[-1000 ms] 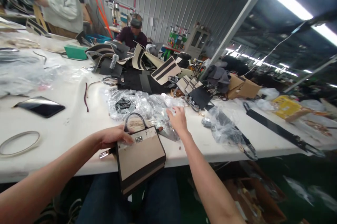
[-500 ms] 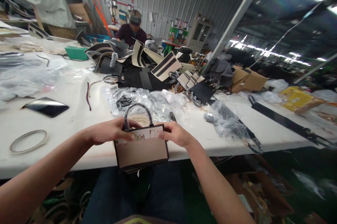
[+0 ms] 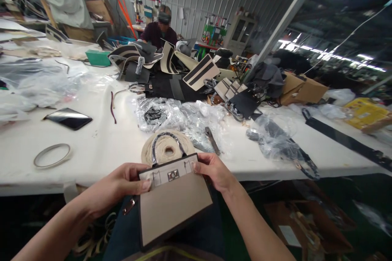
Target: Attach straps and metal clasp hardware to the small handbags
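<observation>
Beige, black-edged rectangular handbag [image 3: 176,208] between left hand [image 3: 131,183] and right hand [image 3: 214,171], at near edge of long white table [image 3: 101,150]. Just behind bag, on table: round cream tape roll [image 3: 161,148]; behind roll, clear crumpled plastic wrap [image 3: 196,118]. Leftward, thin beige ring [image 3: 45,166], black glossy rectangular slab [image 3: 70,119] beyond.

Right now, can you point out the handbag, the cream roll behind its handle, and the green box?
Handbag [image 3: 175,208], head view: middle of its beige panel.
Cream roll [image 3: 161,149], head view: flat face, beside its central hole.
Green box [image 3: 98,58], head view: the side facing the camera.
</observation>
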Tool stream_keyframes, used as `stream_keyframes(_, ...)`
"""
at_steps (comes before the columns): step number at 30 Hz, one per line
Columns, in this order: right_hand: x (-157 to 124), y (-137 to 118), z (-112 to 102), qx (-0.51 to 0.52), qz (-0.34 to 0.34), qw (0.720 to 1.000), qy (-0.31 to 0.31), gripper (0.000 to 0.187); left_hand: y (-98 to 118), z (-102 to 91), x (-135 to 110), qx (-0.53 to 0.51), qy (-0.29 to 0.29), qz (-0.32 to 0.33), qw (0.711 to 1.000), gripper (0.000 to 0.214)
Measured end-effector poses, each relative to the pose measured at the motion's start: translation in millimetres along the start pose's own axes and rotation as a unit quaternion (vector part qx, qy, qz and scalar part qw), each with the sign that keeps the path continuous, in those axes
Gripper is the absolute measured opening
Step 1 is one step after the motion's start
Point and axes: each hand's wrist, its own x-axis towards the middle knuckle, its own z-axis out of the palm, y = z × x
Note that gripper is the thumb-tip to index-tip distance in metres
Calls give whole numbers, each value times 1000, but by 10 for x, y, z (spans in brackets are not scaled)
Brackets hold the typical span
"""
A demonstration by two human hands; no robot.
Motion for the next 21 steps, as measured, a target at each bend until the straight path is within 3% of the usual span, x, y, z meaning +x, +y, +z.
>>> stream_keyframes(2, 122, -124, -38, -26, -5, 1000, 15, 54, 63, -63, 117, 11, 12, -1, 1000, 47)
stream_keyframes(5, 404, -261, -98, -79, -14, 995, 56, 54, 251, -216, 392, 146, 111, 33, 982, 46)
stream_keyframes(9, 780, -170, -142, -86, -17, 991, 103, 57, 389, -399, 772, 306, 220, 56, 925, 39)
stream_keyframes(12, 893, -51, -155, -129, -14, 986, 105, 55, 306, -499, 937, 434, 266, 69, 858, 35)
stream_keyframes(14, 887, -44, -155, -182, -22, 977, 104, 46, 213, -561, 981, 467, 295, 94, 828, 41)
stream_keyframes(16, 859, -91, -152, -243, -35, 963, 109, 35, 139, -613, 985, 444, 306, 114, 835, 51)
stream_keyframes(18, 846, -149, -159, -309, -50, 943, 111, 26, 102, -644, 965, 397, 298, 117, 860, 57)
stream_keyframes(21, 881, -156, -202, -409, -90, 899, 123, 25, 85, -649, 938, 342, 299, 108, 884, 57)
